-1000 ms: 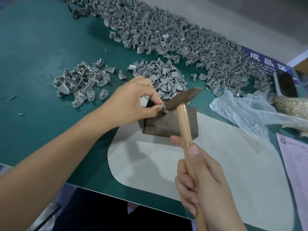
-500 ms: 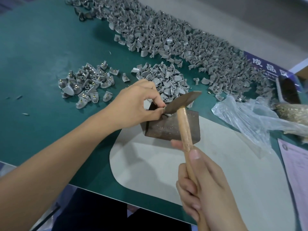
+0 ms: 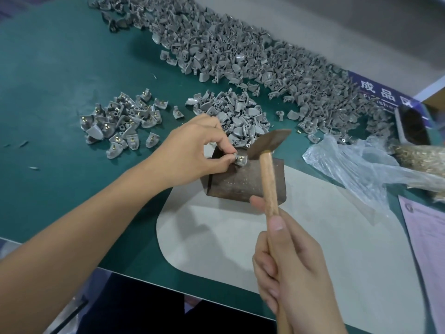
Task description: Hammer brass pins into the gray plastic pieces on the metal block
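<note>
Left hand [image 3: 192, 150] fingers [image 3: 225, 149] pinched a gray plastic piece [image 3: 240, 159] with a brass pin in it, on the far left corner of the metal block [image 3: 243, 182]. Right hand [image 3: 289, 263] fingers were wrapped round the wooden handle of the hammer [image 3: 268, 174] — head raised just above the piece, apparently not touching it. Block sat on a pale mat [image 3: 313, 249] on the green worktop [image 3: 60, 68]. Small pile of pinned pieces [image 3: 120, 121] lay to the left, unpinned pile [image 3: 238, 116] just behind the block, a big heap [image 3: 240, 56] further back. Clear plastic bag [image 3: 361, 165] to the right — loose brass pins [image 3: 419, 157] beside it.
</note>
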Demonstrator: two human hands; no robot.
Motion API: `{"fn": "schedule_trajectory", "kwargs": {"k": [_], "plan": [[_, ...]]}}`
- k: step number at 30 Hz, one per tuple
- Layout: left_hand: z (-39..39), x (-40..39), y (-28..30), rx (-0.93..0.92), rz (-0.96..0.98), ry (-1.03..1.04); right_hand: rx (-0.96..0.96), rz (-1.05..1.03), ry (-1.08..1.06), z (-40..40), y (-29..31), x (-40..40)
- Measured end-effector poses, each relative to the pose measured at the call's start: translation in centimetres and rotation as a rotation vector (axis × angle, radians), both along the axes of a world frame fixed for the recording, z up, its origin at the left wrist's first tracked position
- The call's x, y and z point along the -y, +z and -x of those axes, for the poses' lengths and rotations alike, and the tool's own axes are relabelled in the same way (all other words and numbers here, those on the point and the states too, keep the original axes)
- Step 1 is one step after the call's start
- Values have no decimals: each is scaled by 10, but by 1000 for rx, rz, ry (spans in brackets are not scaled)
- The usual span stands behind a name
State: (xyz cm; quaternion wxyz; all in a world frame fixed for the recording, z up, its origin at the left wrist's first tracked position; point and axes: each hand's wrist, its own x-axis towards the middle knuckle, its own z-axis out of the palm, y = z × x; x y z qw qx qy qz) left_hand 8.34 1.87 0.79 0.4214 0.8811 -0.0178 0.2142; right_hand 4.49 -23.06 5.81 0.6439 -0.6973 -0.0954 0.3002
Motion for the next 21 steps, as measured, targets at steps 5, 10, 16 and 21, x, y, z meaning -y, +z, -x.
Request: {"fn": "schedule_trajectory", "kwargs": {"k": [5,10,16,21], "plan": [[0,0,0,-14,-2,7,-70,-14,19,-4,1,1],[0,-1,0,-20,10,2,-3,-52,48,-2,-4,2],[-2,0,-2,-3,0,8,44,-121,10,5,-8,2],[-2,-2,-1,-7,7,-7,-62,-50,86,-4,-6,5]]}}
